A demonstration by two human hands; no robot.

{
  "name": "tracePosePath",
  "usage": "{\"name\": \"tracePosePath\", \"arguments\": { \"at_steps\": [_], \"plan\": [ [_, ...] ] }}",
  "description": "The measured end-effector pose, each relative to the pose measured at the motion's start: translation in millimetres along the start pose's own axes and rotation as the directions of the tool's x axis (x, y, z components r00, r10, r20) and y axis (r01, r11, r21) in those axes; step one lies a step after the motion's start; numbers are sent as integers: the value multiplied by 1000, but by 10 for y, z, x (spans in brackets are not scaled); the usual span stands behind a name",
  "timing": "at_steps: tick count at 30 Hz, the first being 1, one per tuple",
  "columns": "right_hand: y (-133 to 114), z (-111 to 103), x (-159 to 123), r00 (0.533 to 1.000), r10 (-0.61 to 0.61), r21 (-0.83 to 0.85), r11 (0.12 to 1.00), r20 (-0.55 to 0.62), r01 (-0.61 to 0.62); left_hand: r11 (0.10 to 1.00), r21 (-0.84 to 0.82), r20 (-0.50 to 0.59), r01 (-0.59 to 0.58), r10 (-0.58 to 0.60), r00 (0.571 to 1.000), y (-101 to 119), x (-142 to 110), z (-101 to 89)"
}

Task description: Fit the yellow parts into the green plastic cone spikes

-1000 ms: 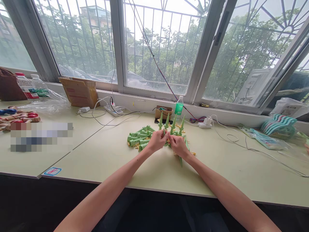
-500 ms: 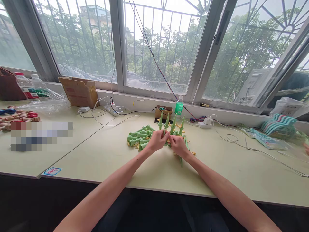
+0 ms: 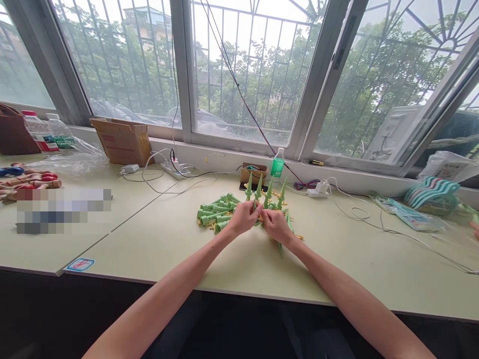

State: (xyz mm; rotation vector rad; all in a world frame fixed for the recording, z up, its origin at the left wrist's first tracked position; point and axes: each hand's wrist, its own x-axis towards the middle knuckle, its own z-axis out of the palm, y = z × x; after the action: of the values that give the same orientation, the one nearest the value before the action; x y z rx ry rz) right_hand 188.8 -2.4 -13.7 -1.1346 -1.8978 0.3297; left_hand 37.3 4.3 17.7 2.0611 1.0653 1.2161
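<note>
My left hand [image 3: 244, 217] and my right hand [image 3: 276, 224] meet over a heap of green plastic spikes on the pale table [image 3: 168, 244]. Both hands are closed in a pinch on one small green piece [image 3: 258, 217] between them; its shape is mostly hidden by the fingers. A pile of green spikes [image 3: 215, 212] lies on its side just left of my left hand. Several spikes [image 3: 265, 189] stand upright right behind my fingers. More spikes [image 3: 286, 224] lie under and beside my right hand.
A green bottle [image 3: 277, 163] and a small brown box [image 3: 253, 174] stand behind the spikes by the window sill. A power strip [image 3: 175, 171] with cables, a cardboard box [image 3: 123, 142], bottles at far left and teal hangers [image 3: 432, 192] at right also sit on the table.
</note>
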Motion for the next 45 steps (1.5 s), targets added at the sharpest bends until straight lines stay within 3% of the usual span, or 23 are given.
{"name": "tracePosePath", "arguments": {
  "at_steps": [20,29,40,45],
  "plan": [
    [-26,-14,-13,999,30,47,998,34,-31,1000,-6,17,4,-4,1000,-60,5,18],
    [-4,-11,-1,1000,6,1,1000,-9,-6,999,34,14,-22,21,1000,-58,8,18],
    [-93,-59,-20,996,25,40,999,-85,-22,1000,11,-113,12,-11,993,-51,33,6],
    [-84,-64,-17,997,24,90,996,-78,-17,1000,8,-114,2,-1,993,-63,34,4]
  ]
}}
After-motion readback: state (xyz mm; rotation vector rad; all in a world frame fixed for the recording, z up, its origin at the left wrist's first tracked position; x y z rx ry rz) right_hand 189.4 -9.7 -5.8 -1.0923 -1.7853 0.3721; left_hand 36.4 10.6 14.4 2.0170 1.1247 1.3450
